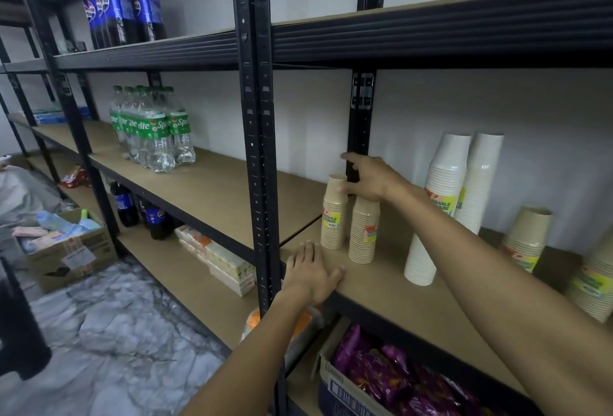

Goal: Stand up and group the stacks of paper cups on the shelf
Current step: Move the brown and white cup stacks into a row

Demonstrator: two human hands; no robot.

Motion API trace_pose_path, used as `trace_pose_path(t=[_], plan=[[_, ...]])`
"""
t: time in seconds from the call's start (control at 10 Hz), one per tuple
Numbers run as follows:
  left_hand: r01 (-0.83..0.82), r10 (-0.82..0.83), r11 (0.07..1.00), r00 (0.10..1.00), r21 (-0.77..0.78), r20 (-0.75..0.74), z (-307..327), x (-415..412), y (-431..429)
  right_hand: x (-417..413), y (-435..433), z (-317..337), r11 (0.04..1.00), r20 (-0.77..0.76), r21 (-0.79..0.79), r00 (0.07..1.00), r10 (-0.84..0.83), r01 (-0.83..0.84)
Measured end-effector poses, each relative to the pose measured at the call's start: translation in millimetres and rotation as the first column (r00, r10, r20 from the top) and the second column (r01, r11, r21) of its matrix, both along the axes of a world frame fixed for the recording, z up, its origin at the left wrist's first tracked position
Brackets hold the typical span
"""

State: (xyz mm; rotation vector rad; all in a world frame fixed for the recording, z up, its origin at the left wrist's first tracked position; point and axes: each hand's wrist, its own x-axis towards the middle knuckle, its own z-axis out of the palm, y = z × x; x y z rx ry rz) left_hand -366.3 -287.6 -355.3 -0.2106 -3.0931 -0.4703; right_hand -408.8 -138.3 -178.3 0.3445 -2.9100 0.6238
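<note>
Two short brown paper cup stacks stand upside down side by side on the wooden shelf (414, 303), the left stack (334, 220) and the right stack (364, 236). My right hand (368, 180) rests on top of the right stack, fingers stretched out, thumb touching the left stack's top. My left hand (311, 273) lies flat on the shelf's front edge, holding nothing. Further right, two tall white cup stacks (438, 203) lean together upright. A wider brown stack (527, 239) and another one (593, 283) at the frame edge stand beyond them.
A black metal upright (262, 150) divides the shelf bays just left of my hands. Sprite bottles (156, 130) stand on the left bay, cola bottles (122, 7) above. A box of purple snack packs (381, 372) sits below. Cardboard boxes (69, 249) lie on the marble floor.
</note>
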Motion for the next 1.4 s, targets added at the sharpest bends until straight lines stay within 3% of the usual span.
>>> trace_pose_path(t=[0.1,0.2,0.5,0.6,0.7,0.9,1.2,1.4], plan=[[0.001,-0.001,1.000,1.000,-0.007,0.002,-0.4,-1.0,0.5,7.5,16.5,-1.2,0.998,0.121,0.057,0.993,0.004,-0.011],[0.005,-0.005,1.000,1.000,-0.020,-0.005,0.1,-0.3,0.5,16.8,22.7,-7.5,0.997,0.117,0.069,0.993,0.011,-0.020],[-0.007,0.007,0.999,1.000,-0.041,0.004,1.1,0.0,1.8,26.3,13.1,-33.0,0.990,-0.040,-0.118,0.996,-0.083,0.078],[-0.009,0.008,0.999,1.000,-0.040,-0.002,1.3,-0.3,1.8,26.1,14.9,-32.8,0.989,0.083,-0.142,0.996,-0.014,0.026],[-0.005,0.005,0.999,1.000,-0.042,0.000,1.2,0.0,2.1,27.6,17.1,-39.0,0.980,0.085,-0.197,0.996,-0.021,0.038],[-0.005,0.005,1.000,1.000,-0.030,0.001,1.6,0.3,1.9,28.0,13.7,-64.1,0.942,-0.055,-0.322,0.991,-0.122,0.098],[0.000,0.000,1.000,1.000,-0.029,0.001,1.1,0.6,1.9,30.0,13.9,-81.1,0.895,-0.115,-0.438,0.982,-0.149,0.085],[0.006,-0.005,1.000,0.999,0.008,-0.047,-2.4,0.9,-0.5,81.0,5.4,-103.3,0.867,-0.278,-0.497,0.942,-0.190,0.028]])
